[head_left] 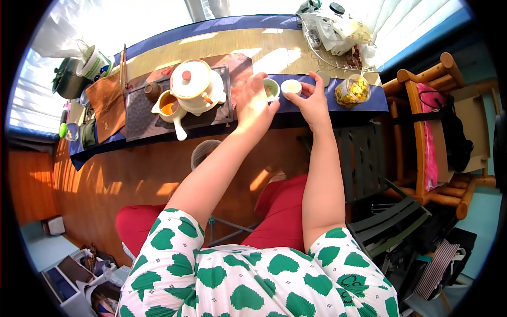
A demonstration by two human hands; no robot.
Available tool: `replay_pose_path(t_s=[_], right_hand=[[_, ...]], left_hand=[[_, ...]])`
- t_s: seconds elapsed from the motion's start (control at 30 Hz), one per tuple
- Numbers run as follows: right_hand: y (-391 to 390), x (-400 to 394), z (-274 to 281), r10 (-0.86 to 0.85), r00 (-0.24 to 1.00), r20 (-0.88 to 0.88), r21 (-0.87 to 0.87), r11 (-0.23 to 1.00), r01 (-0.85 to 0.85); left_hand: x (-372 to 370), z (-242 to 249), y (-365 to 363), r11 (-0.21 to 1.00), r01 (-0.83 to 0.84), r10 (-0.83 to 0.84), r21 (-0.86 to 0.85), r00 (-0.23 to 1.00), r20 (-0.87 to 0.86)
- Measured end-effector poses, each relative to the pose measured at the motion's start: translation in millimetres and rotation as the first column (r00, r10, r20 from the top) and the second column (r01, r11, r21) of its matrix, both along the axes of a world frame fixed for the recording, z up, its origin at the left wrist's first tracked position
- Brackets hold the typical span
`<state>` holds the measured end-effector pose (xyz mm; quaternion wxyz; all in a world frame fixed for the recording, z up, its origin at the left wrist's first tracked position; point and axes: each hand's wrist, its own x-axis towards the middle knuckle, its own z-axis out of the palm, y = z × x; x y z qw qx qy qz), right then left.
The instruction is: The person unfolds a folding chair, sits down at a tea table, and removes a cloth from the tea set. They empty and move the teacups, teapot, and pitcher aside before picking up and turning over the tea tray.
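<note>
My left hand (254, 104) is curved around the left side of a small cup with a pale green inside (271, 90), near the table's front edge. Just right of it, a small white cup (291, 86) sits between the thumb and fingers of my right hand (312, 103). The two cups stand side by side, a little apart. Left of my hands, a dark tray (141, 119) carries a cream teapot with a red knob (191, 79), a white handled pitcher of amber liquid (170, 107) and a small brown cup (153, 91).
A jar of yellow pieces (352, 91) stands right of my hands, with plastic bags (338, 29) in a wire rack behind it. A brown cloth (108, 105) and a plant pot (95, 64) lie left. A folding chair (364, 158) is below right.
</note>
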<state>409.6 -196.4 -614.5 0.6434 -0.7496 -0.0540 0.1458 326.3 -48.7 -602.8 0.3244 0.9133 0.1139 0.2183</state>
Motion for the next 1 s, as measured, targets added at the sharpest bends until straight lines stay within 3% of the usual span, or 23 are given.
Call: replay_pose_path(t_s=[0.03,0.13,0.27,0.37,0.47,0.53,0.6,0.63,0.7,0.77,0.8,0.83,0.87,0.93,1.0], right_hand=[[0,2,-2,-0.004,1.000,0.007,0.017,1.000,0.004],[-1,3,1,0.013,1.000,-0.008,-0.006,1.000,-0.013],[0,6,-16,0.052,0.998,0.039,-0.032,0.998,-0.051],[-3,2,-5,0.119,0.986,0.119,-0.263,0.961,-0.084],[6,-7,20,0.053,0.909,0.412,-0.378,0.918,0.117],[23,-18,39,-0.024,0.878,0.479,-0.273,0.946,0.174],[44,-39,53,0.007,0.973,0.233,-0.127,0.992,0.023],[59,-54,57,0.046,0.953,0.300,-0.054,0.998,-0.031],[79,-86,63,0.244,0.961,0.130,-0.076,0.969,-0.236],[103,-124,68,0.461,0.887,0.034,-0.056,0.887,-0.459],[111,-137,67,0.573,0.815,-0.081,-0.096,0.810,-0.579],[123,-146,64,0.618,0.755,-0.219,0.001,0.774,-0.634],[133,-154,62,0.656,0.669,-0.348,0.104,0.737,-0.668],[155,-160,54,0.599,0.578,-0.554,0.218,0.775,-0.593],[171,-158,45,0.585,0.470,-0.661,0.415,0.807,-0.420]], left_hand=[[6,0,3,0.999,-0.012,0.008,-0.046,0.997,-0.071],[15,-11,5,0.986,-0.034,0.025,-0.164,0.998,-0.054],[15,-21,6,0.989,-0.013,-0.003,-0.145,0.994,-0.111],[11,-15,3,0.995,0.028,-0.028,-0.100,1.000,0.005],[-10,-10,1,0.995,0.026,-0.031,0.100,0.999,0.041],[-38,5,4,0.995,0.100,-0.102,0.024,0.990,0.099],[-74,24,16,0.982,0.188,-0.186,-0.013,0.978,0.097],[-93,27,27,0.977,0.211,-0.209,-0.007,0.971,0.118],[-134,36,51,0.975,0.223,-0.221,-0.006,0.970,0.104],[-171,43,81,0.983,0.182,-0.182,0.013,0.981,0.064],[-188,42,98,0.987,0.156,-0.158,0.040,0.986,0.059],[-201,41,116,0.990,0.125,-0.128,0.062,0.991,0.048],[-214,39,133,0.992,0.094,-0.097,0.083,0.995,0.037],[-233,37,162,0.990,0.001,-0.013,0.141,0.996,0.088],[-242,33,183,0.989,-0.058,0.030,0.134,0.980,0.197]])
